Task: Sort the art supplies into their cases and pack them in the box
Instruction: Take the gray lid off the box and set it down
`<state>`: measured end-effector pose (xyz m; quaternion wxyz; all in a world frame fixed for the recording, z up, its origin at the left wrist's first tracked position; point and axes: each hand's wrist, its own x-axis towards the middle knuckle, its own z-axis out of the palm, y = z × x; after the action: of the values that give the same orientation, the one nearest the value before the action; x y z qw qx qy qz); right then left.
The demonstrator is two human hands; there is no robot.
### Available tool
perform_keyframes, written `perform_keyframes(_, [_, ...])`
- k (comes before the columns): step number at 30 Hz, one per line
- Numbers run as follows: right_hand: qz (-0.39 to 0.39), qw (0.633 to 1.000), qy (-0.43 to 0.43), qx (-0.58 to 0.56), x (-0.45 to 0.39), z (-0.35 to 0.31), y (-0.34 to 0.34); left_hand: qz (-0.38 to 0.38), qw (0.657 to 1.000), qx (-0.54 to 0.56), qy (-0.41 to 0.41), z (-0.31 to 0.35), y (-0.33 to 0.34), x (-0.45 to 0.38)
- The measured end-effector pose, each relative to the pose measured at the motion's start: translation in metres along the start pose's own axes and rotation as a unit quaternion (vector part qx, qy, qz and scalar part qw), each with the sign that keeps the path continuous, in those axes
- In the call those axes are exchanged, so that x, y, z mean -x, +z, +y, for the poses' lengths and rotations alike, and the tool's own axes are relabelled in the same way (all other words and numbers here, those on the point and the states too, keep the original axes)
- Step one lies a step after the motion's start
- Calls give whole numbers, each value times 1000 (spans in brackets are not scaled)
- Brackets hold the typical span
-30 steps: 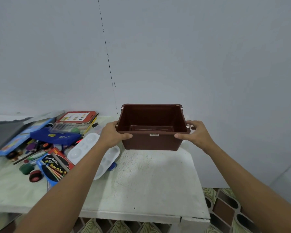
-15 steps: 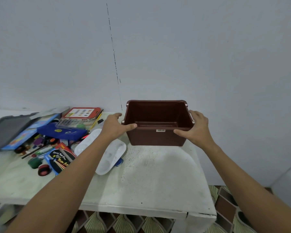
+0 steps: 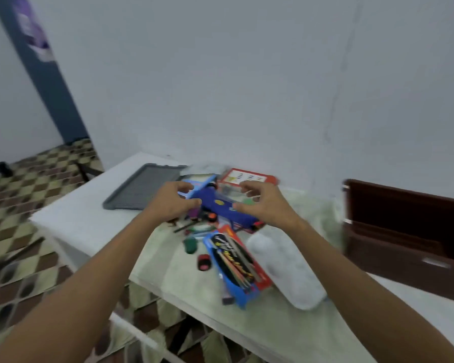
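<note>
Half the brown box [image 3: 406,239] is cut off; hands blurred.

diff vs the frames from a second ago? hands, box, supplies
Both hands let go of the brown box, which now sits on the table at the right. The view swung left. The left hand and right hand moved over to the supply pile and hover, fingers curled, on either side of the blue pencil case; no grip yet. The supplies, white palette and grey tray stayed put.

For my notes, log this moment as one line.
left hand: open | right hand: open | both over blue pouch | brown box: on table, untouched
</note>
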<state>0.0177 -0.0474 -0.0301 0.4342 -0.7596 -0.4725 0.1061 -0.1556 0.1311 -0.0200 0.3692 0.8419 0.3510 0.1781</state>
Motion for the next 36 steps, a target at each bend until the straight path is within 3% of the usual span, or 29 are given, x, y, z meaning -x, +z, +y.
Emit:
perform_keyframes(10, [-118, 992, 32, -18, -156, -57, 199, 58, 989, -43, -129, -187, -156, -69])
perform_keyframes(16, [-135, 985, 105, -14, -189, -48, 243, 19, 983, -43, -175, -247, -164, -112])
perform_keyframes(20, [-147, 979, 144, 5, -200, -41, 260, -37, 982, -58, -176, -260, -151, -131])
perform_keyframes(24, [-137, 978, 159, -4, -205, -37, 268, -46, 984, -71, -155, -266, -143, -142])
perform_keyframes(26, [-126, 978, 165, -31, -206, -36, 269, -41, 984, -14, -175, -269, -143, -143])
perform_keyframes(29, [-115, 975, 166, -89, -205, -34, 265, -59, 955, 199, -211, -273, -148, -142])
perform_keyframes(34, [-117, 973, 137, -143, -192, -38, 248, -35, 899, 400, -177, -246, -162, -131])
perform_keyframes(36, [-104, 976, 107, -161, -185, -43, 237, -17, 898, 417, -136, -220, -171, -123])
